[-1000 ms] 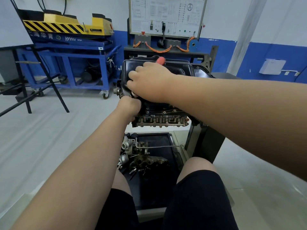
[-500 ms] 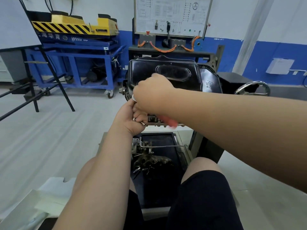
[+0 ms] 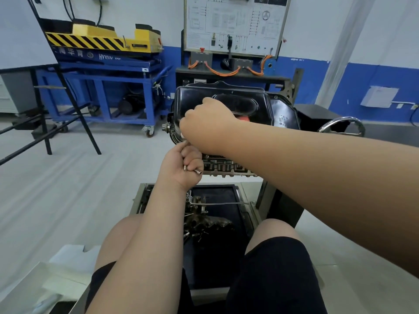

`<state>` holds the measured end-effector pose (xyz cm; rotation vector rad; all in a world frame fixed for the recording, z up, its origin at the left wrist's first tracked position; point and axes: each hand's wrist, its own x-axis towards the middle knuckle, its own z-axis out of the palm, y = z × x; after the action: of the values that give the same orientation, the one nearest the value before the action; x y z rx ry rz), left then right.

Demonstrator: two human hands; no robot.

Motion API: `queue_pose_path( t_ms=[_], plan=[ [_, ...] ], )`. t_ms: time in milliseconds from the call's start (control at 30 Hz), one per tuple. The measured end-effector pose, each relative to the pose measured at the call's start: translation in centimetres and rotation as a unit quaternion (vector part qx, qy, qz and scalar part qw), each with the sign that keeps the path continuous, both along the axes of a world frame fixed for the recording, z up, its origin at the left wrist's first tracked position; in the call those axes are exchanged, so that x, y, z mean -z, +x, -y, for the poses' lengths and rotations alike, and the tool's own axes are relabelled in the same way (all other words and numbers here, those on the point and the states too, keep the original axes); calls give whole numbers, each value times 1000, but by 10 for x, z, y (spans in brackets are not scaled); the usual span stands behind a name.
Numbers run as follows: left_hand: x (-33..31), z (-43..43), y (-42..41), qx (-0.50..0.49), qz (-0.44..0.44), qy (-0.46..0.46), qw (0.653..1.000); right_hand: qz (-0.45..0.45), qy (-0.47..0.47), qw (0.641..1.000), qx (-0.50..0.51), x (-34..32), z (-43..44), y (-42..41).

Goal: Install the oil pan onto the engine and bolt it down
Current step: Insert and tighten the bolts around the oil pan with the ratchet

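The black oil pan (image 3: 244, 103) sits on top of the engine (image 3: 226, 165) on a stand in front of me. My right hand (image 3: 207, 124) is curled round a tool with a red handle (image 3: 243, 118) at the pan's near left edge; the tool's tip is hidden under the hand. Just below it, my left hand (image 3: 182, 167) grips several small silver bolts (image 3: 196, 170), their ends sticking out between the fingers. The two hands touch at the pan's rim.
A black drip tray (image 3: 226, 245) under the engine holds loose engine parts (image 3: 204, 220) and bolts, between my knees. A blue cart (image 3: 127, 87) with a yellow lift stands back left, a wiring board (image 3: 233, 26) behind the engine, a chrome wheel (image 3: 342, 125) at right.
My right hand with the red-handled tool swung down off the pan and has come back up to its near left edge. My left hand stayed under it, holding the bolts. The camera tilted.
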<state>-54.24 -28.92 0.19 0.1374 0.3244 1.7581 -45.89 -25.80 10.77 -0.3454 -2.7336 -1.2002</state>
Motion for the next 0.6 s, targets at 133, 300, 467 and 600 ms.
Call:
queue_pose_path(
  t_ms=[133,300,467,600],
  plan=[
    [-5,4,-6,-8,-15,9,1000,7,-47,999,2,2,6,1],
    [-13,2,-4,-27,-16,-73,997,11,-19,999,-28,6,4,0],
    [-11,1,5,3,-50,-57,997,60,70,994,-64,2,6,-3],
    [-8,5,0,-4,-32,-24,999,61,30,998,14,2,11,2]
  ],
)
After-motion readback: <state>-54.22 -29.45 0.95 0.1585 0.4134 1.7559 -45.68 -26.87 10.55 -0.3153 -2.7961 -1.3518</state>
